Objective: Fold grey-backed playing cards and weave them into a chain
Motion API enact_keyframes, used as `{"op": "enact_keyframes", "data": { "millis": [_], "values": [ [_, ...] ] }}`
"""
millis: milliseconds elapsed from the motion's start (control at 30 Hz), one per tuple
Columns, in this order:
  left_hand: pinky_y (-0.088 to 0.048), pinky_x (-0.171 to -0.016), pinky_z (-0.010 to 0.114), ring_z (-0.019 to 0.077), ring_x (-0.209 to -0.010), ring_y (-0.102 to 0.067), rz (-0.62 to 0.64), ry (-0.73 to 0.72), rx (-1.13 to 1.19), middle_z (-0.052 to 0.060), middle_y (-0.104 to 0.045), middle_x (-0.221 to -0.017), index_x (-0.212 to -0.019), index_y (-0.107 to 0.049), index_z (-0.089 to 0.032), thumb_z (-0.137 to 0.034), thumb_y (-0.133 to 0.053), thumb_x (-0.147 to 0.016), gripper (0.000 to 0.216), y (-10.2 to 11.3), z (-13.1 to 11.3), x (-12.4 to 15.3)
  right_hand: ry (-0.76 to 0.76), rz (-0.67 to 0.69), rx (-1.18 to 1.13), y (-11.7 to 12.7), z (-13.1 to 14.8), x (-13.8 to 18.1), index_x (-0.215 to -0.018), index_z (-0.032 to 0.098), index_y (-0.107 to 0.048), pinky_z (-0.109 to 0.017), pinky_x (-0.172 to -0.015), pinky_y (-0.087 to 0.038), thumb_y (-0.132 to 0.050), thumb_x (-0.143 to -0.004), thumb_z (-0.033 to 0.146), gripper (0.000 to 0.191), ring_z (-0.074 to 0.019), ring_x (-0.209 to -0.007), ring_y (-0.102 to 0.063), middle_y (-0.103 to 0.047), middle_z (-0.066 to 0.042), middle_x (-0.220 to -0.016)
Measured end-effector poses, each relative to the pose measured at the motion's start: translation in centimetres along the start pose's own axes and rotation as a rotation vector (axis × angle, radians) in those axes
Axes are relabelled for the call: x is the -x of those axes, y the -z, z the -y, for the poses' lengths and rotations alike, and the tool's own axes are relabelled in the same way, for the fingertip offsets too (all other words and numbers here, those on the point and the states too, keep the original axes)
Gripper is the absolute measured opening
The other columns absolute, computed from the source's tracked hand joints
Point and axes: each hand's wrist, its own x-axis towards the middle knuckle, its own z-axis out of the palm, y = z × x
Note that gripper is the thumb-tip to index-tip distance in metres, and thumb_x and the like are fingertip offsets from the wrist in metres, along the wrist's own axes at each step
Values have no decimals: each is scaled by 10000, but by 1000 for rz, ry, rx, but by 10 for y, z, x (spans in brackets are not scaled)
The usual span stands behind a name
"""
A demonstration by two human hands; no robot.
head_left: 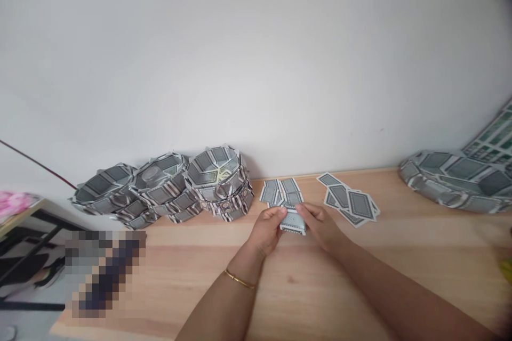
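Observation:
Both my hands grip one folded playing card (293,219) by its sides, above the wooden table. My left hand (269,226), with a gold bangle on its wrist, has its thumb on the card's left edge. My right hand (318,224) pinches the right edge. The card has a grey patterned back, and its near end is bent. Just beyond my hands lie several grey-backed cards (281,190), partly covered by my fingers. To the right of my right hand rests a loose spread of playing cards (351,201), backs up.
At the left stand stacked round baskets made of folded cards (218,184), close to the wall (256,64). Another wide card basket (452,181) sits at the right, near a green-and-white panel (494,138). A blurred-out patch covers the table's left edge.

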Motion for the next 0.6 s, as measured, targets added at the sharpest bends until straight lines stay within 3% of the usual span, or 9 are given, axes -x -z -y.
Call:
{"op": "enact_keyframes", "data": {
  "millis": [367, 600],
  "values": [
    [-429, -696, 260, 99, -636, -534, -90, -16, 36, 36, -614, -685, -724, -639, -101, -332, -707, -693, 242, 4, 2, -2, 77, -66, 194, 3, -1, -2, -598, 204, -364, -230, -528, -312, -418, -876, 443, 370, -113, -559, -373, -356, 48, -563],
    [-356, -605, 223, 85, -576, -487, -84, -24, -74, 20, -590, -633, -694, -630, -94, -363, -720, -669, 285, 5, 5, -2, 122, 24, 234, -1, -1, 0, -590, 209, -339, -239, -530, -299, -429, -860, 457, 378, -113, -550, -342, -316, 53, -556]
  ]
}}
